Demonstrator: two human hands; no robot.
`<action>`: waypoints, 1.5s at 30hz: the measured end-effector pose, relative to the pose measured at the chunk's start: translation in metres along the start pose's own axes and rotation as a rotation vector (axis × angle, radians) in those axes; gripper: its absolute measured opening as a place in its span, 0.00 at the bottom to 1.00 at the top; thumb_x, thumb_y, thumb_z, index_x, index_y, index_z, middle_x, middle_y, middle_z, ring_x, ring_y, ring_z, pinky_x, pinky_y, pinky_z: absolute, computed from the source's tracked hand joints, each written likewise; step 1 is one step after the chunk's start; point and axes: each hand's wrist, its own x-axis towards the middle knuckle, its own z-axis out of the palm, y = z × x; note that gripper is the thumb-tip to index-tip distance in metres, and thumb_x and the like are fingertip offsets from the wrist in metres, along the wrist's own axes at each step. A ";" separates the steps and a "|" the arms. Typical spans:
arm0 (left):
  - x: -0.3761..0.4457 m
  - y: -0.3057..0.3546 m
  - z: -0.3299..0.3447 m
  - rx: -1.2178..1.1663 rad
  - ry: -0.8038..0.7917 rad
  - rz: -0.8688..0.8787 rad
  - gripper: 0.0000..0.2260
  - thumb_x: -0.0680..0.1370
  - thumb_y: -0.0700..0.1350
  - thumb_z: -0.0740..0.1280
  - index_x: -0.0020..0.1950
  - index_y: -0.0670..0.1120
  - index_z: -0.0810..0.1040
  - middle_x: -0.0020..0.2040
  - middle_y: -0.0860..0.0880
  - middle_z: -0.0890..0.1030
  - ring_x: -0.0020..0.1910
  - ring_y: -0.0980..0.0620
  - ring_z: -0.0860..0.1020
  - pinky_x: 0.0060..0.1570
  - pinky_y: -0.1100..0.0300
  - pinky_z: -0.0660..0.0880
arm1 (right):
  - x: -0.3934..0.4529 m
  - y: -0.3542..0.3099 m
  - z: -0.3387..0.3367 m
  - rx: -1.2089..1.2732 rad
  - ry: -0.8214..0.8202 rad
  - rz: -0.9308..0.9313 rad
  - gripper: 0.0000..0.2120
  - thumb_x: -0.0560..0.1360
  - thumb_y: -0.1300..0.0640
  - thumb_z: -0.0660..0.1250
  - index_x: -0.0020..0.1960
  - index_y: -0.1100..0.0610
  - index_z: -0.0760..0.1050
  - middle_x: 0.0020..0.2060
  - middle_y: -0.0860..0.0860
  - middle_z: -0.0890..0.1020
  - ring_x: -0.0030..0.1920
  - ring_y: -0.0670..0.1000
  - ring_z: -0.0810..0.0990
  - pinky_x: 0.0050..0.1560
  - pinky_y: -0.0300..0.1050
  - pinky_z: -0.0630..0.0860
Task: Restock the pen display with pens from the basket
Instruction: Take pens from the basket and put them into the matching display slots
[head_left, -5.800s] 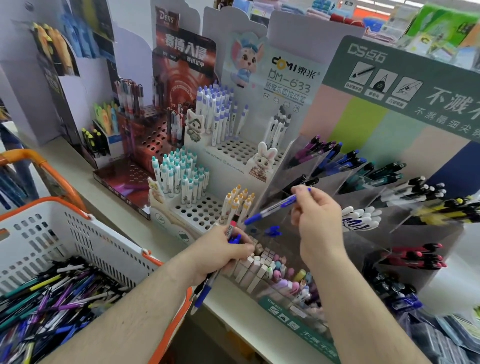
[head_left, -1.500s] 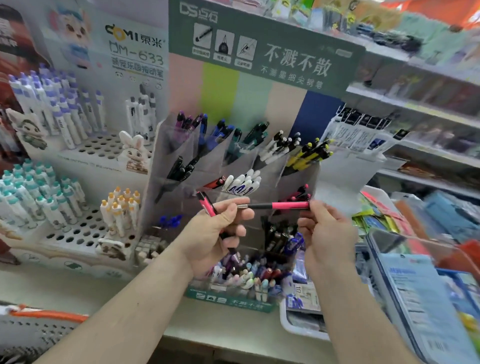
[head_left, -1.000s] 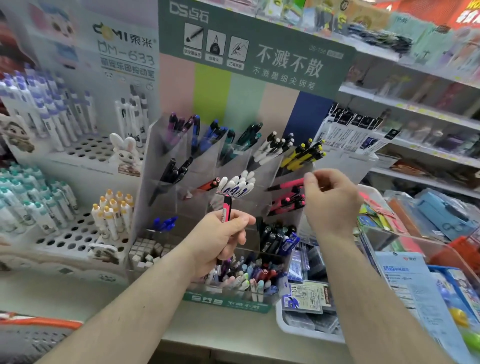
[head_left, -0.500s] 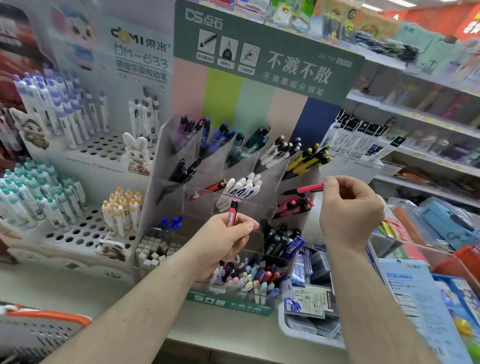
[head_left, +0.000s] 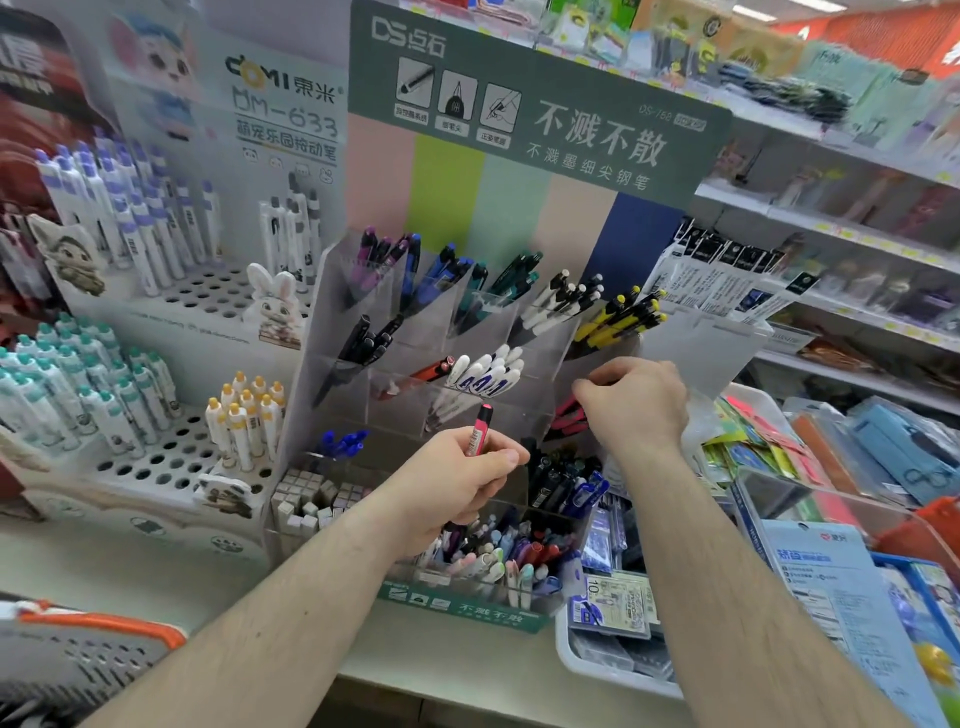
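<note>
Both hands were at the clear pen display (head_left: 332, 291), the landmark for what follows. Left hand (head_left: 457, 483), in front of its lower tiers, was clamped around a pink pen (head_left: 480, 430) held upright, cap end up. Right hand (head_left: 631, 402) had its fingers curled at the mouth of the middle-right compartment, where pink pens (head_left: 569, 418) lay; whether it gripped one could not be told. Half a second earlier that hand held a pink pen clear of the compartment; the pen was now no longer visible in it, so it had probably been seated. One pen remained to place. Only the basket (head_left: 78, 654) corner showed, below-left of the display beside the bench (head_left: 130, 577).
</note>
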 end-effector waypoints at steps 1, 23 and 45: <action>-0.001 0.000 0.000 -0.001 -0.005 -0.002 0.06 0.82 0.40 0.63 0.51 0.43 0.80 0.30 0.49 0.70 0.24 0.55 0.60 0.23 0.64 0.57 | 0.000 -0.002 -0.002 -0.039 -0.014 0.001 0.04 0.72 0.47 0.71 0.46 0.44 0.83 0.56 0.53 0.76 0.61 0.56 0.71 0.60 0.51 0.73; -0.003 0.009 -0.011 -0.620 -0.167 0.007 0.15 0.75 0.45 0.66 0.57 0.40 0.82 0.37 0.44 0.80 0.29 0.51 0.78 0.29 0.62 0.77 | -0.050 0.013 -0.031 0.974 -0.104 0.261 0.05 0.78 0.62 0.69 0.43 0.59 0.81 0.31 0.50 0.77 0.27 0.45 0.69 0.27 0.34 0.68; 0.008 0.008 0.012 -0.549 -0.111 0.000 0.19 0.72 0.46 0.65 0.63 0.46 0.78 0.41 0.50 0.83 0.32 0.55 0.77 0.33 0.63 0.73 | 0.000 0.011 -0.024 0.253 0.226 -0.074 0.07 0.76 0.53 0.70 0.50 0.52 0.86 0.39 0.46 0.83 0.44 0.49 0.81 0.44 0.41 0.74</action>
